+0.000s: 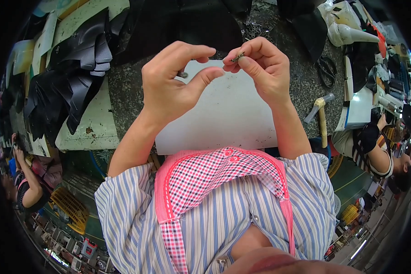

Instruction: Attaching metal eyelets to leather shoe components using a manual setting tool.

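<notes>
My right hand (267,68) pinches a small dark metal piece (237,57), buckle-like in look, between thumb and fingertips. Facing it, my left hand (173,82) has its thumb and index finger apart, their tips not touching the piece. The rounded grey end of a rod-like thing (182,74) shows inside the left palm; the curled fingers hide the rest. Both hands are over a pale sheet (223,114) at the near edge of the speckled dark work surface (132,96). Just beyond the right hand lies a heap of small metal pieces (255,31).
Stacked black cut panels (77,68) lie at the left, and a large black panel (182,27) at the back. To the right are black scissors (326,71), a wooden-handled hammer (322,112) and a white cone-shaped bottle (351,35). Other people (374,146) sit at both sides.
</notes>
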A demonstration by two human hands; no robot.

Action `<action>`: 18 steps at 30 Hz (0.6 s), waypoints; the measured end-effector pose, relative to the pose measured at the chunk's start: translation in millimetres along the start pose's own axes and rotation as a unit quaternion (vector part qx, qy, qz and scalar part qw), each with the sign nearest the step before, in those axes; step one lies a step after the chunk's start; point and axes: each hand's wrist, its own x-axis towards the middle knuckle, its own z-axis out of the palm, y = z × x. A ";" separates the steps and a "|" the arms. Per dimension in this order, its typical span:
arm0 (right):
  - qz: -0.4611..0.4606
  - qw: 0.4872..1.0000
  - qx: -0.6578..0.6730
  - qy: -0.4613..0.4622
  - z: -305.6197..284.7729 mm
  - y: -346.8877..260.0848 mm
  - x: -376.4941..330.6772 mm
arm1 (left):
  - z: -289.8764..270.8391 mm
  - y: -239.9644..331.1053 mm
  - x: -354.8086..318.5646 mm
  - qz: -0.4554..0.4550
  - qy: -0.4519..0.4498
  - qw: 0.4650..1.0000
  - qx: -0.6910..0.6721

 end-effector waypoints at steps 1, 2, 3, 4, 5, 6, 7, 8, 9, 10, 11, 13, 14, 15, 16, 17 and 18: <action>0.001 1.000 0.001 -0.004 0.1 -1.0 -0.7 | 1.0 1.8 -0.3 -0.001 0.003 1.000 0.002; -0.034 0.995 -0.097 -0.016 -0.8 -1.8 -1.6 | 4.4 3.6 0.3 0.020 0.011 1.000 0.000; -0.069 0.978 -0.193 -0.029 -1.2 -1.9 -2.1 | 7.6 4.6 0.7 0.041 0.018 0.999 -0.002; -0.110 0.971 -0.207 -0.040 -2.4 0.7 -0.7 | 12.6 2.0 -0.8 0.055 0.020 0.998 -0.005; -0.110 0.971 -0.208 -0.040 -1.3 -0.1 -1.2 | 14.3 1.0 -1.2 0.055 0.020 0.998 -0.006; -0.108 0.972 -0.205 -0.032 0.3 -1.5 -2.0 | 15.5 0.4 -1.5 0.052 0.024 0.998 -0.005; -0.107 0.973 -0.202 -0.023 1.6 -2.0 -2.6 | 16.1 -0.1 -2.2 0.050 0.027 0.998 -0.003; -0.106 0.973 -0.203 -0.023 2.1 -1.0 -3.1 | 16.5 0.0 -3.6 0.049 0.026 0.998 -0.004; -0.103 0.981 -0.162 -0.009 2.4 0.7 -3.6 | 16.5 0.3 -5.5 0.008 0.007 0.999 -0.034; -0.100 0.988 -0.121 0.005 2.4 1.7 -3.4 | 16.3 0.1 -6.7 -0.033 -0.011 0.997 -0.064; -0.099 0.988 -0.121 0.004 1.2 1.5 -2.8 | 15.1 -2.2 -7.1 -0.033 -0.010 0.997 -0.064; -0.148 0.971 -0.178 -0.061 -2.7 0.3 -1.5 | 10.9 -8.8 -7.5 -0.189 -0.101 0.916 -0.338; -0.146 0.971 -0.177 -0.063 -3.5 0.9 -0.3 | 8.0 -8.5 -6.0 -0.221 -0.138 0.888 -0.379; -0.163 0.968 -0.167 -0.091 -4.4 1.9 1.2 | 7.9 -9.4 -4.9 -0.222 -0.136 0.888 -0.379; -0.180 0.964 -0.156 -0.120 -4.8 1.8 2.5 | 8.4 -11.0 -2.4 -0.248 -0.175 0.856 -0.419; -0.180 0.964 -0.156 -0.123 -4.6 2.2 2.3 | 8.9 -12.5 -0.5 -0.272 -0.214 0.820 -0.456; -0.180 0.964 -0.148 -0.129 -4.3 3.3 1.7 | 10.0 -15.9 -2.4 -0.292 -0.241 0.793 -0.477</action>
